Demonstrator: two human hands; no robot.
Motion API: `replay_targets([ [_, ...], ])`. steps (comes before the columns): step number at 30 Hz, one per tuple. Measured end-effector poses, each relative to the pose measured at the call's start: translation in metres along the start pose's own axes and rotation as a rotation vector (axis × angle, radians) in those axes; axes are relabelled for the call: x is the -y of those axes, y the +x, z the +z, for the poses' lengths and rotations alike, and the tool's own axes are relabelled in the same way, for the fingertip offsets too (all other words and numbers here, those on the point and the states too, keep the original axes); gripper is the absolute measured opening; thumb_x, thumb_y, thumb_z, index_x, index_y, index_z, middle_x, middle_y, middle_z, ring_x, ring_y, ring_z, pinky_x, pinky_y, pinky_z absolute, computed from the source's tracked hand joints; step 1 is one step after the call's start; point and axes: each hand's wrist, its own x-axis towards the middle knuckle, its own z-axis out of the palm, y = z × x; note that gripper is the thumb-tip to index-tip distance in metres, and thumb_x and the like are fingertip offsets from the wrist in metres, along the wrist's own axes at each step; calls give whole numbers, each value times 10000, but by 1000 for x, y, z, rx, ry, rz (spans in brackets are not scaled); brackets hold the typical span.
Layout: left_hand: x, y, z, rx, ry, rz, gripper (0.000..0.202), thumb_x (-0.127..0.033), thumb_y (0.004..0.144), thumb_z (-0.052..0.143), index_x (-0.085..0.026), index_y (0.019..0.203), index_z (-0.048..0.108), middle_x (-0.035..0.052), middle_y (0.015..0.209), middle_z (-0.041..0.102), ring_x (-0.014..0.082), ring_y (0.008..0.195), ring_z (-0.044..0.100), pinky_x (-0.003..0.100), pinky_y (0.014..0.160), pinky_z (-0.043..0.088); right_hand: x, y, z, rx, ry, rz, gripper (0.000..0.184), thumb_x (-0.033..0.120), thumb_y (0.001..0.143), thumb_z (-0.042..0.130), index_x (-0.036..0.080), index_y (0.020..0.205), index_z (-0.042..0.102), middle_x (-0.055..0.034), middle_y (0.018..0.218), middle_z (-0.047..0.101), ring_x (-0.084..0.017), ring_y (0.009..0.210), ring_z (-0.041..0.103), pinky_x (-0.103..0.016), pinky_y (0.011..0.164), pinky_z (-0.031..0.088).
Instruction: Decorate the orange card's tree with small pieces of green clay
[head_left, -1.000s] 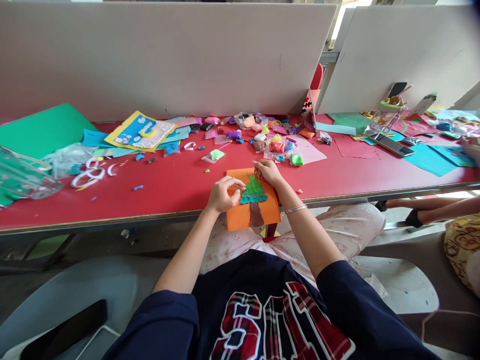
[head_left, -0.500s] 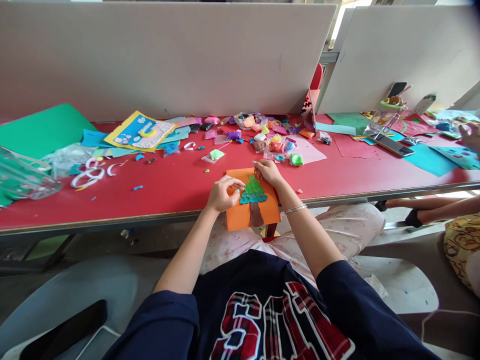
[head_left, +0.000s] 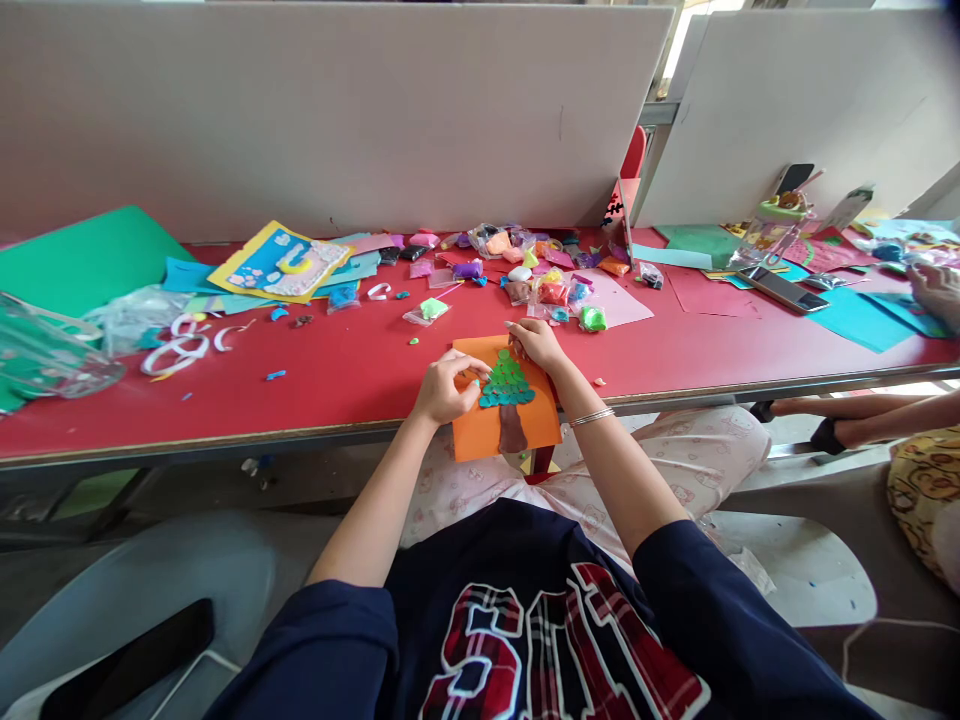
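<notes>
An orange card lies over the table's front edge, its lower part sticking out above my lap. On it is a clay tree with a brown trunk and a crown of small overlapping pieces, light green above and teal below. My left hand rests over the card's left side, thumb and forefinger apart beside the crown. My right hand is at the card's top edge, fingers bent and drawn together just above the treetop. Whatever its fingertips hold is too small to make out.
Behind the card lie several clay packets and a pink sheet. Leftward are a yellow-bordered picture, white strips and a clear container. A phone and another person's hand are at right. White panels stand behind.
My hands and the card stay almost still. At the far right, the other person's hand has moved lower and further into view, over the blue paper.
</notes>
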Motion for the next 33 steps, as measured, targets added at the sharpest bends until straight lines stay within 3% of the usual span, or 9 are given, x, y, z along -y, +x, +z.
replay_targets([
  [5, 1, -1, 0, 22, -25, -9, 264, -143, 647, 512, -184, 842, 686, 26, 839, 724, 184, 824, 667, 320, 800, 557, -1, 1, 1, -4, -7, 4, 356, 293, 901, 517, 181, 565, 487, 39, 436, 464, -92, 423, 464, -222, 495, 371],
  [12, 0, 0, -1, -5, 9, 11, 230, -146, 660, 514, -184, 811, 682, 20, 747, 715, 194, 811, 646, 325, 771, 553, -4, 1, 0, 3, -7, -19, 353, 299, 902, 516, 177, 572, 491, 38, 447, 468, -88, 428, 467, -213, 502, 368],
  [18, 2, -1, 0, 32, -55, -19, 280, -136, 633, 504, -180, 835, 692, 27, 837, 723, 181, 803, 670, 322, 797, 560, -4, 2, 0, -2, -11, -9, 348, 308, 895, 519, 177, 573, 496, 32, 450, 478, -98, 446, 478, -223, 521, 378],
  [24, 0, 0, -1, 10, 6, -1, 243, -139, 650, 510, -188, 804, 691, 15, 742, 716, 191, 805, 641, 320, 764, 549, -2, 0, 0, -1, -10, -17, 357, 301, 901, 513, 180, 566, 489, 35, 448, 467, -95, 438, 474, -225, 508, 372],
  [33, 2, 0, -1, 31, -5, -21, 282, -133, 618, 513, -188, 820, 703, 31, 835, 719, 192, 819, 659, 317, 783, 561, -2, 1, 1, -7, -7, 8, 349, 296, 897, 520, 178, 570, 490, 37, 449, 468, -93, 429, 472, -220, 501, 366],
])
